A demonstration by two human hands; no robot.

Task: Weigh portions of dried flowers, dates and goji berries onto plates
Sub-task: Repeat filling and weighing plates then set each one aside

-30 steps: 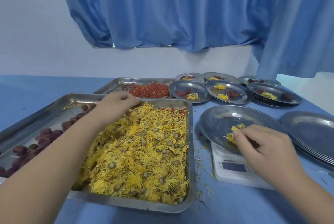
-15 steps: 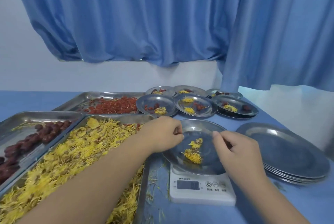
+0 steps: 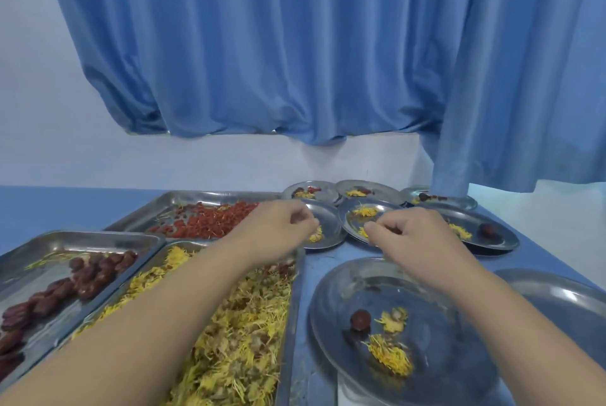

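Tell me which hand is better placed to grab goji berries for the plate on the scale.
Left, probably. The left hand hovers right beside the goji berry tray, while the right hand is farther away, beyond the near plate, which lacks goji berries.

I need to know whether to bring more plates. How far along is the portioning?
Done: six plates at the back already carry portions. In hand: the near plate holds yellow flowers and one date but no goji berries; the left hand and right hand are both curled over the back plates, beside the goji tray. Left: the stacked plates at right.
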